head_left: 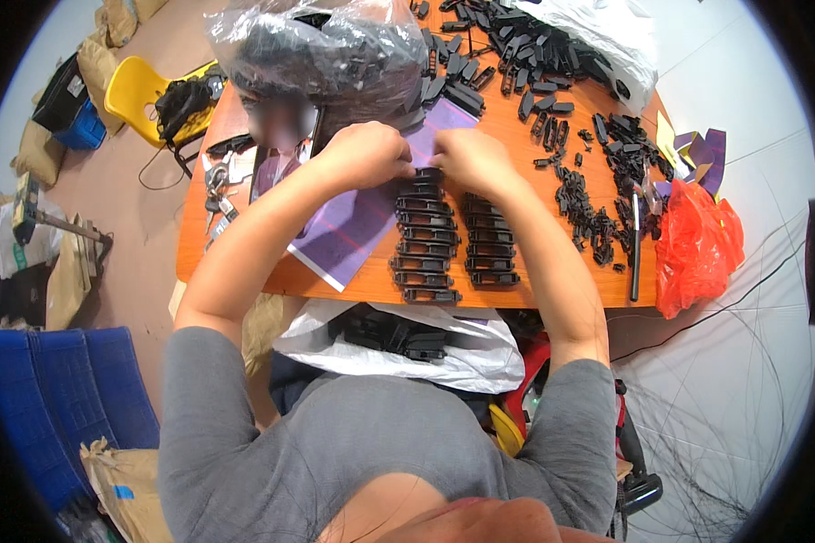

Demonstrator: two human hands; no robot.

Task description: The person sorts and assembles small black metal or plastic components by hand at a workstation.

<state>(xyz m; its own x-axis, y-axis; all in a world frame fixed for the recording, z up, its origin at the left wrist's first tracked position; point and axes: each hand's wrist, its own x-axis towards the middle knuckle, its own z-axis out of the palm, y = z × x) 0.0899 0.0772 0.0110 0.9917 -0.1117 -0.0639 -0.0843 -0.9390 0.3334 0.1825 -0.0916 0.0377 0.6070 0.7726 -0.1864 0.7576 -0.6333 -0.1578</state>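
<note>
Both hands at upper centre of the frame, backs up, close together but apart. Left hand [367,154] has its fingers curled in, tips at the top end of the left column of black plastic parts [426,240]. Right hand [471,163] is also curled, thumb and index tips close to the same end of that column. Can't tell if either is pinching a part — the fingertips hide it.

Parts position: left column runs down the centre of the frame, pieces lying crosswise one below the other, nearly to the lower edge of the orange-brown table [195,244]. Shorter right column [491,240] sits just beside it, partly tucked under the right wrist.

Around the hands: purple sheet [349,235] under and left of the left column. Clear plastic bag [326,54] full of dark items at top centre. Loose heap of black parts [525,59] top centre-right, smaller black pieces [584,204] below it. Slim black rod [635,253] stands lengthwise at right — red plastic bag [697,249] just beside it, at the table's edge. Keys [215,181] at left of the tabletop. White bag [480,357] with black parts inside, below the table edge.
</note>
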